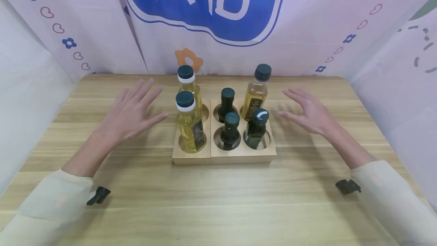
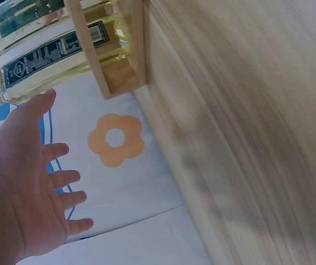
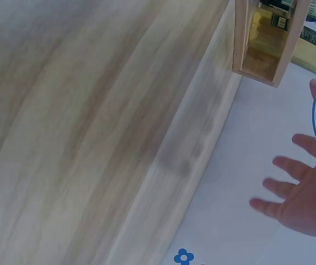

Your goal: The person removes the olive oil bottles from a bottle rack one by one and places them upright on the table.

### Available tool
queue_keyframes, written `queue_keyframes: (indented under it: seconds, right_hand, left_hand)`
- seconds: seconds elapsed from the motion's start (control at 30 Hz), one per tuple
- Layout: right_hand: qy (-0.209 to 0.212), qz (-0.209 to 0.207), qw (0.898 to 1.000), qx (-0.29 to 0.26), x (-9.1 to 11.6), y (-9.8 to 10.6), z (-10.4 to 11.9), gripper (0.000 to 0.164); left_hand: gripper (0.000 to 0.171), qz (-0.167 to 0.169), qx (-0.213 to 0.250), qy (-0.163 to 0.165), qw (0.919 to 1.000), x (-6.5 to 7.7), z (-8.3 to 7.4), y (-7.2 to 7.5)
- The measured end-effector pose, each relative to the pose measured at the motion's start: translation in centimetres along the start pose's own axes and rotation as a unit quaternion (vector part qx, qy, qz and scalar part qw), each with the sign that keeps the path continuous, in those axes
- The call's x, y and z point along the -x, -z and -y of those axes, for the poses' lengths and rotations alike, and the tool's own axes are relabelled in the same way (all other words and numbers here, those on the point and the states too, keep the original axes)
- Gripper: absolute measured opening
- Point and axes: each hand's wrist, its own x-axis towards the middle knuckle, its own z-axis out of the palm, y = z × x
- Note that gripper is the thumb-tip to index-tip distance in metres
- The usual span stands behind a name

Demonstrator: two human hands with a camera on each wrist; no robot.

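Note:
A wooden rack [image 1: 244, 159] with round holes stands near the table's back, holding several capped bottles upright. On its left are a front bottle of yellow oil [image 1: 187, 128] and a rear yellow bottle [image 1: 197, 91], partly hidden. Dark bottles [image 1: 230, 131] stand in the middle column. A dark green bottle [image 1: 255, 132] is front right, ahead of a yellow bottle [image 1: 257, 92]. My left hand [image 1: 131, 115] hovers left of the rack, fingers spread, holding nothing. To the right, my right hand [image 1: 308, 113] is likewise held with fingers extended, apart from the bottles.
The wooden table [image 1: 222, 204] meets a white cloth backdrop [image 1: 293, 56] printed with a blue sign and flowers. White sheeting [image 1: 24, 98] borders both sides. Black straps [image 1: 99, 196] show at the sleeve cuffs.

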Motion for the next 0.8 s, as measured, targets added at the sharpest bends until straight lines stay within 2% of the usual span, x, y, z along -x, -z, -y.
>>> queue_keyframes:
  seconds: [0.17, 0.33, 0.43, 0.6, 0.8]
  right_hand:
    - [0.021, -0.011, 0.998, -0.063, 0.2, -0.4, 0.0, 0.064]
    - [0.044, -0.018, 0.994, -0.096, 0.3, -0.6, 0.2, 0.056]
    - [0.058, -0.015, 0.992, -0.107, 0.4, -0.7, 0.4, 0.054]
    - [0.071, -0.003, 0.989, -0.127, 0.6, -1.0, 0.8, 0.047]
    - [0.108, 0.005, 0.981, -0.162, 1.0, -1.8, 1.1, 0.040]
  left_hand:
    - [0.073, -0.021, 0.044, -0.012, 0.9987, -0.3, -0.9, 0.2]
    - [0.062, 0.012, 0.138, -0.005, 0.9904, -0.3, -2.0, 0.4]
    - [0.058, 0.017, 0.182, -0.007, 0.9831, -0.4, -2.3, 0.3]
    - [0.049, -0.006, 0.217, -0.016, 0.9761, -0.2, -2.8, 0.4]
    - [0.036, -0.059, 0.250, -0.050, 0.9650, -0.3, -3.2, 0.7]
